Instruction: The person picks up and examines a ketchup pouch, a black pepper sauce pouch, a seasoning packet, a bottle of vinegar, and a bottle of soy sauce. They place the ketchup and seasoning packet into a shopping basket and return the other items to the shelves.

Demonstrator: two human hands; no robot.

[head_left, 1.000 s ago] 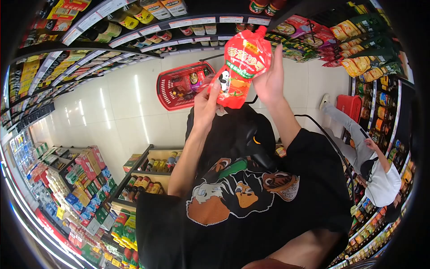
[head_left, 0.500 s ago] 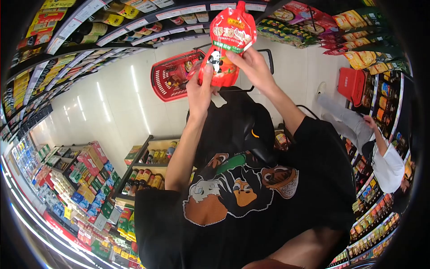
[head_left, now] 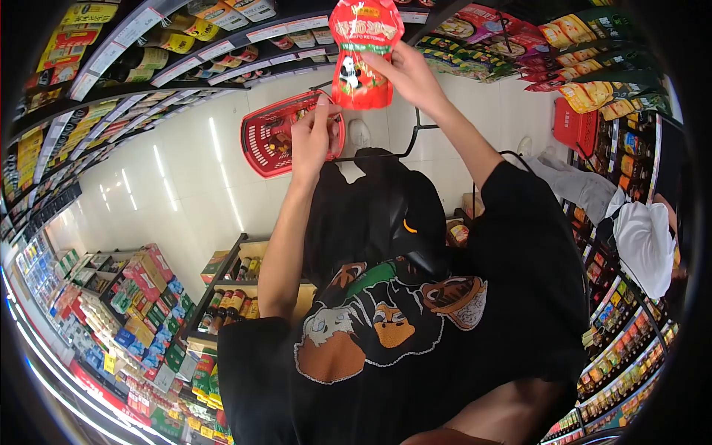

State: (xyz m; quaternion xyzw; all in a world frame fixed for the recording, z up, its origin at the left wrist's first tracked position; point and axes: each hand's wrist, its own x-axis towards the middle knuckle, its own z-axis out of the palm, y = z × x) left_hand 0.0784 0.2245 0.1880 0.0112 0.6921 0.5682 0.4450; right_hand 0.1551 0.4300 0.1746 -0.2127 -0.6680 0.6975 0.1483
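Note:
My right hand point(head_left: 406, 80) grips a red tomato ketchup pouch point(head_left: 362, 87) by its right side, thumb across the front. The pouch has a panda picture and white lettering, and its top runs out of view. Just below and left of it is my left hand point(head_left: 310, 141), thumb stretched upward, with a small gap to the pouch and nothing visible in its grasp. Behind the left hand, a red shopping basket point(head_left: 256, 152) with a few packaged goods inside stands on the floor, partly covered by that hand.
Shelves of bottles and packets point(head_left: 141, 63) curve along the upper left. Hanging food packets point(head_left: 586, 63) line the upper right. A person in a white top point(head_left: 644, 241) stands at the right by another red basket point(head_left: 572, 127). Stacked boxes point(head_left: 144, 278) stand lower left.
My left hand has come off the pouch and dropped slightly to the left. My right hand has carried the pouch up and left. The person at right has bent or shifted.

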